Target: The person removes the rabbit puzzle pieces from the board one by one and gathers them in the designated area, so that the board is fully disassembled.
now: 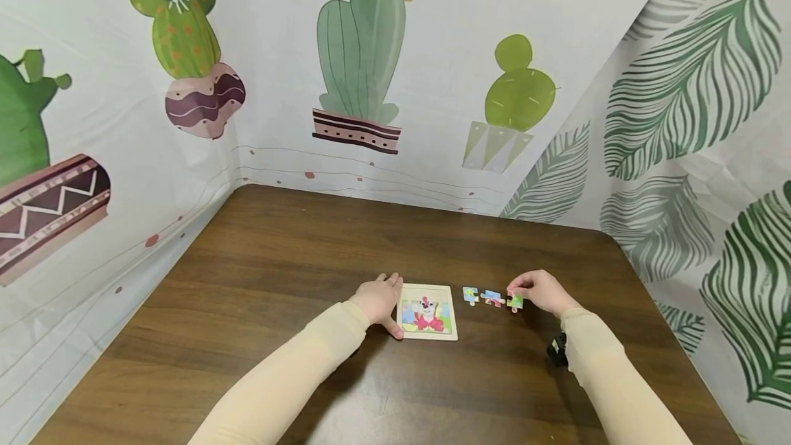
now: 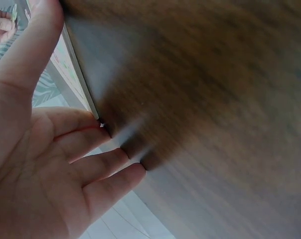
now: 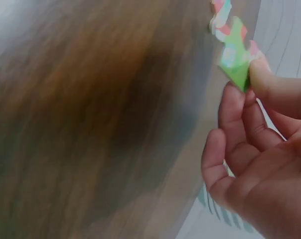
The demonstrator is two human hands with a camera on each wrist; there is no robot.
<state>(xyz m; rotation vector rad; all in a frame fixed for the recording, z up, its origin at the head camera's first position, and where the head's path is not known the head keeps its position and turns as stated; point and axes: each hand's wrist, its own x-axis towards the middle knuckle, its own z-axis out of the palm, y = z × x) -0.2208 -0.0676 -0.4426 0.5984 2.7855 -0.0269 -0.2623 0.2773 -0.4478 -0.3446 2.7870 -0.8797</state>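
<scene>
A square puzzle board (image 1: 454,321) with a pale frame lies on the table, its lower part filled with a picture of an animal in red. My left hand (image 1: 377,299) rests against the board's left edge, thumb at the near corner and fingers at the far one. In the left wrist view those fingers (image 2: 110,184) are extended along the tabletop. To the board's right, my right hand (image 1: 544,292) pinches a green puzzle piece (image 3: 235,62) between thumb and fingers. Beside it lie a blue-and-red puzzle piece (image 1: 492,298) and a blue puzzle piece with a yellow-green patch (image 1: 470,293).
The brown wooden table (image 1: 296,246) reaches back to a white cloth (image 1: 432,88) printed with cacti and leaves. A small black device (image 1: 557,350) sits at the right wrist.
</scene>
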